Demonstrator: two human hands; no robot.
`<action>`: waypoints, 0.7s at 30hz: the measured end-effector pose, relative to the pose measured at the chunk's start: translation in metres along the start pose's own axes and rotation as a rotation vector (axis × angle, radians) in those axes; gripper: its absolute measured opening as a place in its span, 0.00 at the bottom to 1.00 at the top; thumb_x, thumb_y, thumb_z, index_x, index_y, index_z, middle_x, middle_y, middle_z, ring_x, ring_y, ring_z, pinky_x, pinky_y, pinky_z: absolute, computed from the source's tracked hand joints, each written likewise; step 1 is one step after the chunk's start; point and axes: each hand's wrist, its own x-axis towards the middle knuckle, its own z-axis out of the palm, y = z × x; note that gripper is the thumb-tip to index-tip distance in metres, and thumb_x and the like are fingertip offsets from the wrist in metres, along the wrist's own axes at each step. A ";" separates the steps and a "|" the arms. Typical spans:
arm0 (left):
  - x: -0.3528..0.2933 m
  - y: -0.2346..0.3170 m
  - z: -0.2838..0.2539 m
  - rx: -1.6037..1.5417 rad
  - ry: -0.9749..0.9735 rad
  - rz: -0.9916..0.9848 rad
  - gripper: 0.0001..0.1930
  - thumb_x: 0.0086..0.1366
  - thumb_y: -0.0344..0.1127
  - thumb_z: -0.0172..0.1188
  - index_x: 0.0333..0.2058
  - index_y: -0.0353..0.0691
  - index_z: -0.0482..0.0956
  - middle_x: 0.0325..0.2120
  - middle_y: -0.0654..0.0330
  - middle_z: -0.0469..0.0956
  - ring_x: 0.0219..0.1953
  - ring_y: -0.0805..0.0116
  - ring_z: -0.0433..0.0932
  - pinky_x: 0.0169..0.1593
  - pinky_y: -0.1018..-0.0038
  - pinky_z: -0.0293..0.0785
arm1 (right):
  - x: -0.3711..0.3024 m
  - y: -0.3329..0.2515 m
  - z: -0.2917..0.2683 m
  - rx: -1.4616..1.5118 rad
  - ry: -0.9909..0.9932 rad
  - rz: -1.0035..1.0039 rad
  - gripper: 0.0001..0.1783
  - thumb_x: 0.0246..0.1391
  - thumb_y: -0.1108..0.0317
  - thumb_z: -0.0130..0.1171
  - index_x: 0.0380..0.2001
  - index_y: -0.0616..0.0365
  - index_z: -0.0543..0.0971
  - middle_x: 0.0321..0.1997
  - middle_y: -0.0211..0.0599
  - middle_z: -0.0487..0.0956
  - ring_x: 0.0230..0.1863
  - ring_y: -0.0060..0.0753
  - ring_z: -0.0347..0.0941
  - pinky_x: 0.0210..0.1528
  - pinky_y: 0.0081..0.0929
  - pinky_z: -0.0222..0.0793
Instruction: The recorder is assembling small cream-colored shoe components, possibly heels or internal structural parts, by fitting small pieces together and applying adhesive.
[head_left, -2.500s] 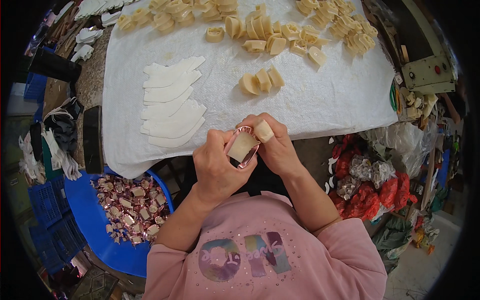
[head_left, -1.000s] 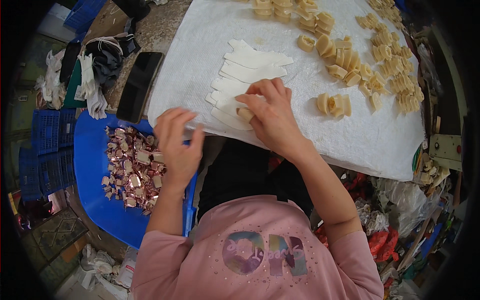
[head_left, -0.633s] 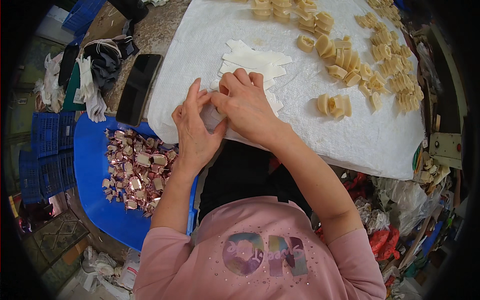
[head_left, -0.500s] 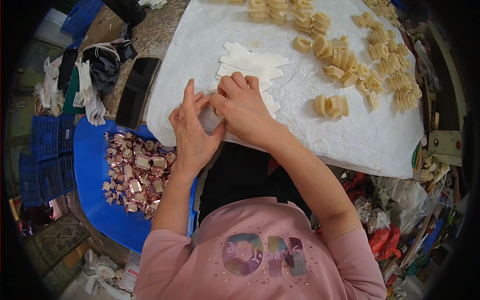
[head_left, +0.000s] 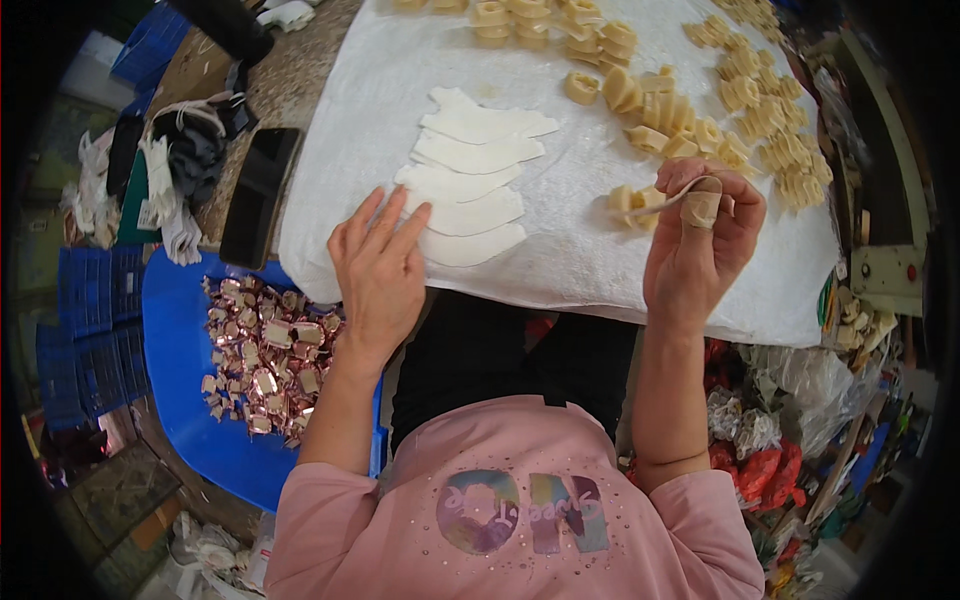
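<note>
In the head view, my left hand [head_left: 382, 270] lies on the white-covered table with its fingers spread. Its fingertips are beside the left edge of a fanned row of thin white cut pieces [head_left: 470, 185], which overlap one another. My right hand [head_left: 706, 228] is raised over the table's right part, its thumb and fingers pinching a thin, pale curved strip [head_left: 655, 207]. A tan patch like tape covers the thumb tip. Just behind the strip stand a few beige curled pieces [head_left: 628, 200], partly hidden by it.
Many beige rings [head_left: 665, 110] stand in rows across the table's far right. A phone [head_left: 260, 198] and dark cloth with white gloves [head_left: 175, 195] lie at the left edge. Below, a blue tub [head_left: 180, 380] holds shiny pink-and-beige pieces [head_left: 270, 355]. Plastic bags [head_left: 790, 385] fill the lower right.
My hands were together at the near end of the white pieces. The right has moved away to the right, with the strip in it; the left has opened and flattened.
</note>
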 end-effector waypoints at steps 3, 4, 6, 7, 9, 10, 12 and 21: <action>0.004 0.007 -0.007 -0.007 0.000 -0.014 0.22 0.59 0.40 0.50 0.52 0.40 0.72 0.55 0.50 0.66 0.57 0.53 0.61 0.59 0.60 0.50 | -0.010 -0.021 -0.010 -0.359 -0.169 -0.005 0.09 0.50 0.81 0.52 0.35 0.59 0.68 0.33 0.38 0.75 0.33 0.29 0.69 0.40 0.26 0.65; 0.010 0.020 -0.012 -0.032 -0.004 0.018 0.22 0.59 0.40 0.50 0.52 0.40 0.72 0.55 0.50 0.66 0.57 0.53 0.61 0.59 0.60 0.50 | -0.013 -0.026 -0.011 -0.502 -0.280 0.035 0.11 0.46 0.83 0.53 0.34 0.58 0.70 0.33 0.38 0.75 0.32 0.32 0.69 0.40 0.28 0.64; 0.023 0.055 -0.028 -0.295 -0.120 0.153 0.27 0.61 0.48 0.47 0.55 0.37 0.68 0.55 0.45 0.63 0.57 0.47 0.60 0.59 0.59 0.48 | -0.017 -0.024 -0.011 -0.493 -0.458 -0.038 0.15 0.39 0.84 0.55 0.33 0.56 0.72 0.32 0.37 0.75 0.34 0.37 0.69 0.41 0.31 0.61; 0.025 0.068 -0.029 -0.485 -0.200 0.242 0.29 0.53 0.46 0.59 0.52 0.38 0.71 0.50 0.46 0.65 0.52 0.47 0.62 0.56 0.59 0.53 | -0.020 -0.026 -0.006 -0.543 -0.531 -0.070 0.16 0.38 0.84 0.55 0.33 0.55 0.72 0.32 0.37 0.75 0.34 0.38 0.69 0.41 0.32 0.61; 0.018 0.084 -0.013 -0.552 -0.175 0.296 0.25 0.51 0.37 0.61 0.49 0.37 0.72 0.42 0.50 0.69 0.44 0.52 0.68 0.46 0.64 0.61 | -0.020 -0.032 0.001 -0.602 -0.598 -0.110 0.17 0.37 0.84 0.55 0.33 0.55 0.72 0.32 0.37 0.75 0.35 0.39 0.69 0.40 0.33 0.60; 0.017 0.089 -0.003 -0.614 -0.121 0.291 0.23 0.52 0.34 0.61 0.48 0.36 0.73 0.38 0.50 0.71 0.39 0.53 0.70 0.42 0.67 0.65 | -0.021 -0.033 -0.002 -0.576 -0.681 -0.068 0.12 0.43 0.80 0.55 0.34 0.57 0.73 0.33 0.35 0.75 0.36 0.35 0.70 0.42 0.31 0.61; 0.017 0.093 0.001 -0.736 -0.171 0.177 0.19 0.56 0.33 0.58 0.47 0.36 0.74 0.32 0.54 0.72 0.33 0.59 0.71 0.37 0.72 0.65 | -0.019 -0.035 -0.016 -0.563 -0.754 -0.026 0.07 0.50 0.75 0.55 0.35 0.59 0.74 0.34 0.34 0.76 0.38 0.32 0.70 0.43 0.30 0.63; 0.013 0.097 0.019 -1.419 -0.420 -0.411 0.19 0.71 0.38 0.40 0.50 0.30 0.71 0.23 0.64 0.71 0.22 0.80 0.64 0.27 0.82 0.60 | 0.004 0.009 -0.113 -1.123 -0.245 0.252 0.23 0.44 0.79 0.49 0.47 0.53 0.75 0.45 0.38 0.73 0.50 0.38 0.63 0.57 0.35 0.53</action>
